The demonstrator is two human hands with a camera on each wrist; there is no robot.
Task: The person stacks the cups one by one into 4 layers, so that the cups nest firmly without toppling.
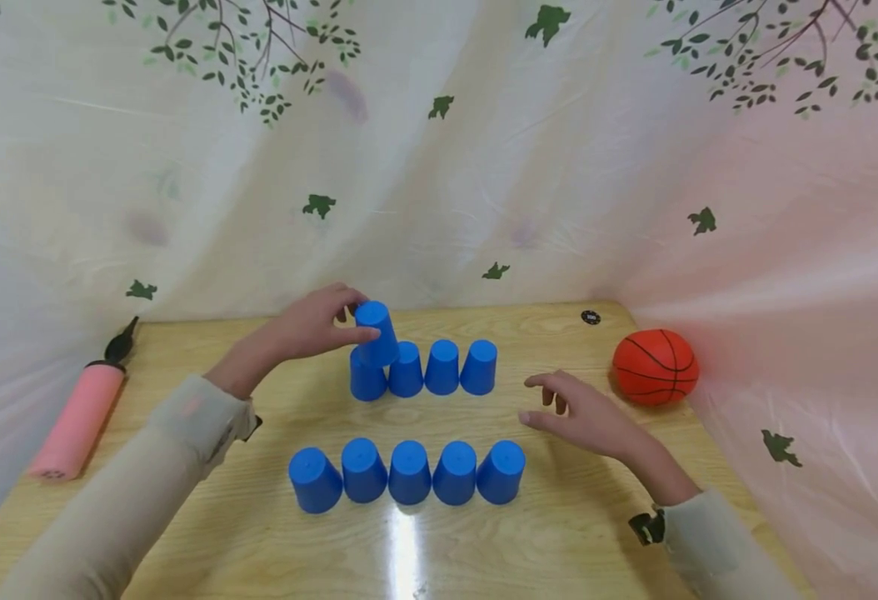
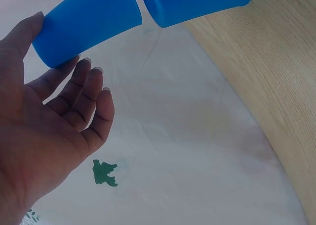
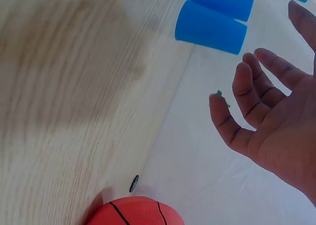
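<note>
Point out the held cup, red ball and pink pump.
Held cup (image 1: 384, 343): head view, on its side wall.
Red ball (image 1: 656, 367): head view, middle of its surface.
Pink pump (image 1: 82, 421): head view, on its barrel.

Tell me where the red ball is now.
In the head view, the red ball lies on the table at right, beside the curtain, near the black disc.

In the head view, smooth plastic-looking cups (image 1: 410, 473) stand at six o'clock on a glossy, wood-grained tabletop (image 1: 574, 542); matt cloth sleeves (image 1: 124, 492) show at four and eight; creased, faintly shiny sheeting (image 1: 409, 167) at twelve.
</note>
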